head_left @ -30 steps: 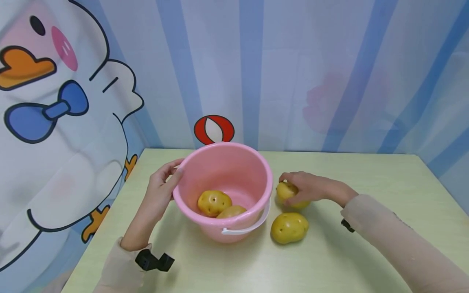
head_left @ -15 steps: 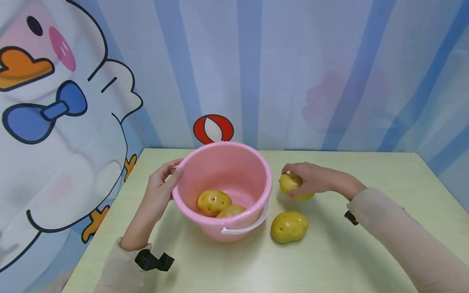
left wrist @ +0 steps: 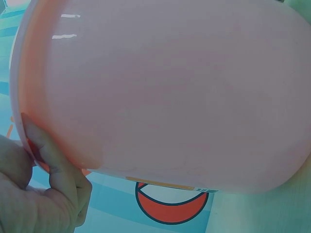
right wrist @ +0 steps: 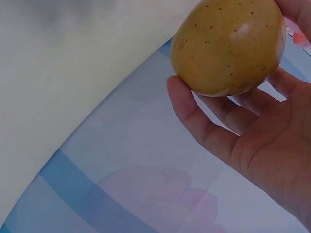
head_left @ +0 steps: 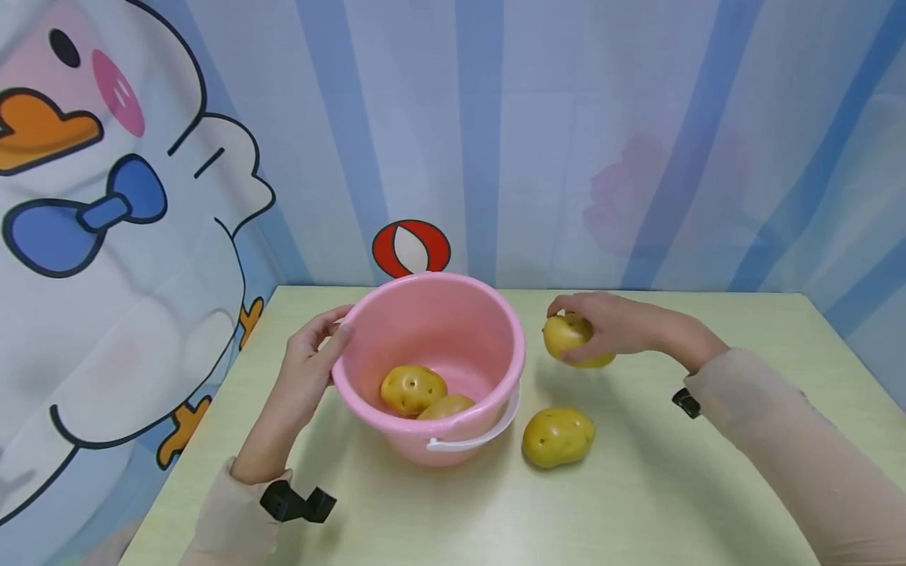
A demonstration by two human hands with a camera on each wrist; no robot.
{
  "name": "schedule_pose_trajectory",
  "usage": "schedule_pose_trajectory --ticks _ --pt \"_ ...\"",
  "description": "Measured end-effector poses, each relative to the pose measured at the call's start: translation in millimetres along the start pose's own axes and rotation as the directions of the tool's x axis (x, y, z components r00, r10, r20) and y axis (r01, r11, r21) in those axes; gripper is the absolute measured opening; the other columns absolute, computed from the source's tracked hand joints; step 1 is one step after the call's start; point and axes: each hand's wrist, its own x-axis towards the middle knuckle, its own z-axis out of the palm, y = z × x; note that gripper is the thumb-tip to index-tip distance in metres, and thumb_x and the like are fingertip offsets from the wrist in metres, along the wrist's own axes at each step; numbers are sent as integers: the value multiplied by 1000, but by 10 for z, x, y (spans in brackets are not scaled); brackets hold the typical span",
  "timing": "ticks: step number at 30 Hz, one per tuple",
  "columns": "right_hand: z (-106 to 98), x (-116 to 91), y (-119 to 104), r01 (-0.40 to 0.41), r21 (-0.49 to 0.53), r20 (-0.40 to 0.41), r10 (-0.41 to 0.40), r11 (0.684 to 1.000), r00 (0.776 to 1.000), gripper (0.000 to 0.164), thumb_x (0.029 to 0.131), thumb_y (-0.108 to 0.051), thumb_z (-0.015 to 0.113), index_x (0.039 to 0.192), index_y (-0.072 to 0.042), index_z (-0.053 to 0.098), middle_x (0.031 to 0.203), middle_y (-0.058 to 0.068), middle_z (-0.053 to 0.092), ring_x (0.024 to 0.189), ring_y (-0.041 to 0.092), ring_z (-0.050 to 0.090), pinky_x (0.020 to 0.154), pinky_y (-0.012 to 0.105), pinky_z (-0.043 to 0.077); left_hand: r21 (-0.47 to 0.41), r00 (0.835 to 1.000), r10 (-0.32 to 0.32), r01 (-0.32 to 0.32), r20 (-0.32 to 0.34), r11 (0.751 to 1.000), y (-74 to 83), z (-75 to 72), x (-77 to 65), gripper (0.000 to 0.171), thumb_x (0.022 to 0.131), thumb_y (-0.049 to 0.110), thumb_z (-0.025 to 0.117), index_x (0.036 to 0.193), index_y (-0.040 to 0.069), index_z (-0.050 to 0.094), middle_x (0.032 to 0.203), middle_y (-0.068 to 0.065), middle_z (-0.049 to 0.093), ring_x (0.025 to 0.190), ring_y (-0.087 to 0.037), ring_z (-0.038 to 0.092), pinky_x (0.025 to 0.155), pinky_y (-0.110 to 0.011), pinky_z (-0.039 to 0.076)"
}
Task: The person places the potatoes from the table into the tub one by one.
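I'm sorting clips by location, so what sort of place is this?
Probably a staged tabletop set, perhaps child-themed: a pale tabletop stands against a blue-striped backdrop, with a big duck-like cartoon bird pictured beside it.

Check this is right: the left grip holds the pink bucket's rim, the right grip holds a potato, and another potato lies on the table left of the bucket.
Wrong side: the head view shows the other potato right of the pink bucket. Left grip on the rim, right grip holding a potato: correct.
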Motion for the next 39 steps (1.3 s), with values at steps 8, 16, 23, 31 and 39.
schedule_pose_trajectory --ticks 8,16,23,31,39 --pt "-102 -25 -49 3 -14 -1 -3 1000 1000 52 89 -30 74 132 -9 54 110 2 62 100 23 58 85 41 52 3 1000 1 -1 -2 1000 -3 -1 4 44 106 25 51 143 2 49 109 -18 50 70 -13 63 62 -24 57" --pt "-247 -77 -143 53 -25 -34 -53 998 998 48 89 -28 75 130 -9 56 113 5 63 105 26 59 86 43 53 -11 1000 9 -9 -1 1000 -7 -2 7 44 106 25 51 143 1 49 108 -18 50 69 -14 62 61 -23 57" --pt "-381 -112 -288 112 -46 -72 -115 993 991 47 88 -26 75 129 -11 58 109 2 63 99 22 59 84 41 52 -21 1000 2 -2 2 1000 -2 -1 8 45 106 25 51 144 2 49 110 -18 50 72 -15 62 62 -23 57" --pt "-525 -87 -473 141 -55 -97 -146 988 985 45 88 -23 76 128 -14 59 110 0 62 97 19 58 85 39 51 -20 1000 -2 2 4 1000 -4 0 6 45 106 25 51 144 2 49 110 -19 50 74 -18 63 62 -23 57" --pt "-649 -44 -719 218 -100 -127 -230 971 965 44 86 -19 76 126 -13 61 107 -2 61 92 17 56 79 37 51 -21 1000 -2 2 4 1000 -1 1 7 45 106 26 51 144 2 49 110 -18 50 72 -16 63 62 -23 57"
